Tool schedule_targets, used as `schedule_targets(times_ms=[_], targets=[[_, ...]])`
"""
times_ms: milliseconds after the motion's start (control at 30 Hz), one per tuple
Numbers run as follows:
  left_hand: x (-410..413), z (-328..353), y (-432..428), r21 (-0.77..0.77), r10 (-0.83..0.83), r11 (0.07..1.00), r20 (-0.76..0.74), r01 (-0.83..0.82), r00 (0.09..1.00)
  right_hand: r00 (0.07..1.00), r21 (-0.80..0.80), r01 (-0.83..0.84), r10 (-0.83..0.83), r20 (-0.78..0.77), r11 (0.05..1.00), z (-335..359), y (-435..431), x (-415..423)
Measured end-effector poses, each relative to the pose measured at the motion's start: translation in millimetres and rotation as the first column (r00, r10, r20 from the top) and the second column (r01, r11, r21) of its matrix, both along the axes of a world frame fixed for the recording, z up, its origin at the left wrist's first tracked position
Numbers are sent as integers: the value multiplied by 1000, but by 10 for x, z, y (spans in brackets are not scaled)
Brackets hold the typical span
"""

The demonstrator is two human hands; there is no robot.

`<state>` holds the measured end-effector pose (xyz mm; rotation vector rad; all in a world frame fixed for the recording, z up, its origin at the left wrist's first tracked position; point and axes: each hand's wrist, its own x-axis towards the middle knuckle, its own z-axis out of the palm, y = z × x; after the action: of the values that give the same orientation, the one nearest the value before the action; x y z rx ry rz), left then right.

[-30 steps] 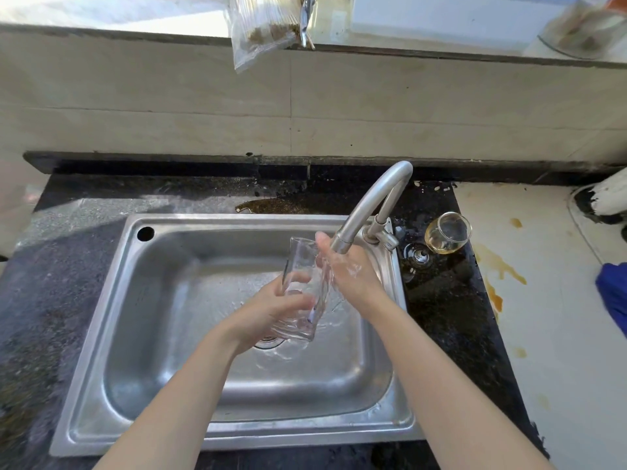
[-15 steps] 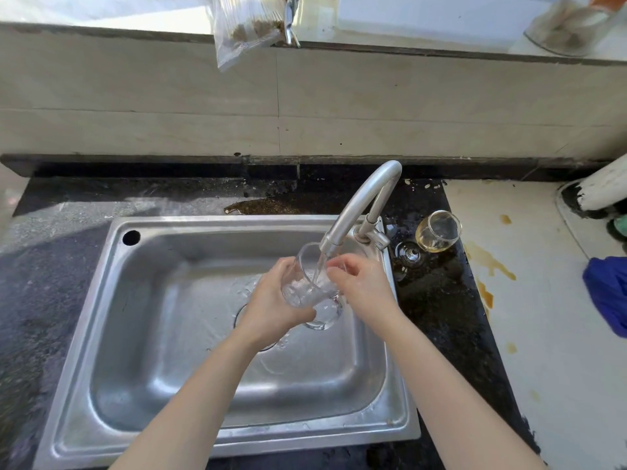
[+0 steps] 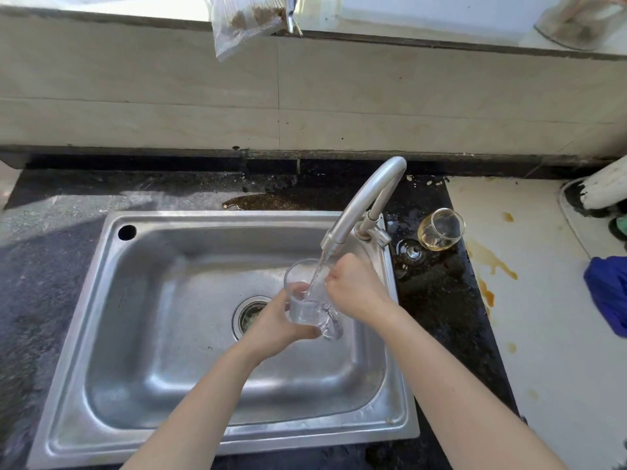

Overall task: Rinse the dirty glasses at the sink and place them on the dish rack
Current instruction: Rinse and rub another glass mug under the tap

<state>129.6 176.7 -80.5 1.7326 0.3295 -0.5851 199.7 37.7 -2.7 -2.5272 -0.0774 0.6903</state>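
On my feed both hands are over the sink (image 3: 152, 351), under the tap (image 3: 368, 198). The left hand (image 3: 280, 325) grips the lower part of a clear glass (image 3: 305, 305), fingers curled round its wall from the near side. The glass is held above the basin, mouth up and tipped slightly toward the spout, just right of the drain (image 3: 251, 315). A stream of water (image 3: 318, 274) runs from the spout straight into it. The right hand (image 3: 358, 290) sits against the glass's right side with its fingers curled at the rim; it looks to be pinching the rim, though the water and the clear wall blur the contact.

On the dark bench (image 3: 51, 283), just right of the tap's base, a second glass (image 3: 440, 229) holds a little yellowish liquid (it leans as I see it, which may be the wide lens). Orange stains (image 3: 492, 264) mark the pale surface beside it, and a blue cloth (image 3: 609, 295) lies at the right edge.
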Motion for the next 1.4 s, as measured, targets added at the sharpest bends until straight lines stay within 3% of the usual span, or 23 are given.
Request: schedule_targets(times_ms=[67, 200, 333, 467, 600, 700, 900, 1000, 1133, 1400], targets=[[-12, -43, -15, -12, -5, 1000, -25, 5, 1000, 998, -1, 58, -58, -24, 998, -16, -34, 16], [-53, -106, -6, 3, -71, 997, -110, 72, 991, 996, -46, -18, 14, -88, 999, -48, 60, -10], [-95, -142, 69, -51, -4, 999, -113, -2, 994, 990, -9, 88, -88, -111, 996, -108, 7, 55], [-100, -132, 101, -40, -76, 997, -172, 70, 982, 973, 40, 123, -113, -201, 992, -212, 106, 44], [-65, -116, 191, 0, -24, 1000, -142, 25, 990, 837, 147, 432, -334, -433, 890, -304, 19, 76], [-19, -80, 237, -58, -109, 993, -158, 101, 981, 803, 181, 401, -249, -542, 898, -216, 26, 84], [69, 174, 48, -216, 90, 969, -137, -118, 987, 828, 254, 476, -331, -453, 842, -166, 47, 188], [122, 144, -122, -402, 149, 886, -226, -232, 963, 879, 309, 437, -327, -347, 845, -206, -46, 143], [228, 155, -292, -588, 229, 636, -474, -499, 850, 932, 357, 359, -309, -192, 862, -260, -195, 118], [445, 220, -496, -624, 373, 321, -608, -712, 701, 879, 308, 472, -465, -101, 826, -390, -542, 101]])
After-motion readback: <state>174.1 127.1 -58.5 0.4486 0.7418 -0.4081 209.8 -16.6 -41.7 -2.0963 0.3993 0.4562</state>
